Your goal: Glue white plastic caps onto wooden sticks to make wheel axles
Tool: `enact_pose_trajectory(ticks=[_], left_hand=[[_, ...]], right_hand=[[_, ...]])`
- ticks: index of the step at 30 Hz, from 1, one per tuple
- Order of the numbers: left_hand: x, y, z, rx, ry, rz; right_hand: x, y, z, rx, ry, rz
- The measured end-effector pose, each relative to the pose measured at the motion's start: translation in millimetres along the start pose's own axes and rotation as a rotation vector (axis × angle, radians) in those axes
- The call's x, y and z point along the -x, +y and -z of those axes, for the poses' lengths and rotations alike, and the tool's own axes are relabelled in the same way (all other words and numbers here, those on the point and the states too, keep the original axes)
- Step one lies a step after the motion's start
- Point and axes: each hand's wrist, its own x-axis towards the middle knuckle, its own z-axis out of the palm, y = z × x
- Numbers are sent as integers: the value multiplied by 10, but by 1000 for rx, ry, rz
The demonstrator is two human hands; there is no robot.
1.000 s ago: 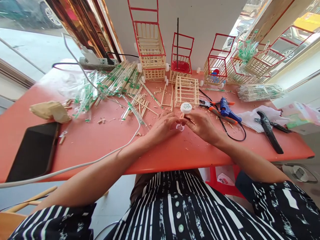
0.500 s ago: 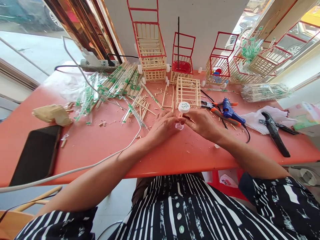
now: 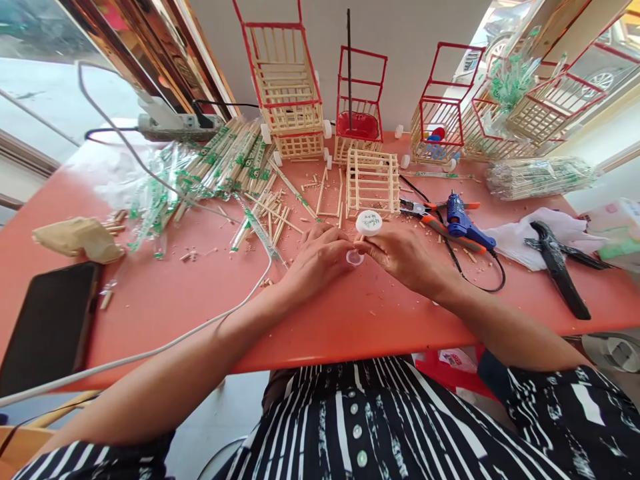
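Observation:
Between my hands is a short wooden stick (image 3: 361, 238) with a white round cap (image 3: 369, 223) on its upper end; the cap carries faint green marks. My right hand (image 3: 400, 257) pinches the stick between thumb and fingers. A small translucent round cap (image 3: 355, 258) lies at the lower end, close to the tabletop. My left hand (image 3: 320, 257) is curled beside it, fingertips against the clear cap; how firmly they grip it is hidden. Just beyond my hands stands a small wooden stick frame (image 3: 373, 183).
Carts of sticks with red rims (image 3: 285, 73) line the wall. Wrapped chopsticks (image 3: 235, 160) and cut pieces lie left. Pliers (image 3: 415, 208), a blue glue gun (image 3: 463, 223) and a black clamp (image 3: 555, 267) are right. A white cable (image 3: 200, 327) crosses near my left forearm; a phone (image 3: 50, 320) lies far left.
The head view has shifted a little, so the phone and carts sit differently in the picture. Both hands keep nearly the same hold on the stick and caps.

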Motion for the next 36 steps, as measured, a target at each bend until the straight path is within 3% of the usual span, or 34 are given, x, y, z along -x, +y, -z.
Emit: enact_pose_trajectory(ticks=[20, 36], left_hand=[[-25, 74, 7, 7, -27, 62], [-26, 88, -14, -18, -38, 94]], right_hand=[[-24, -79, 71, 17, 3, 49], [-10, -118, 119, 26, -54, -5]])
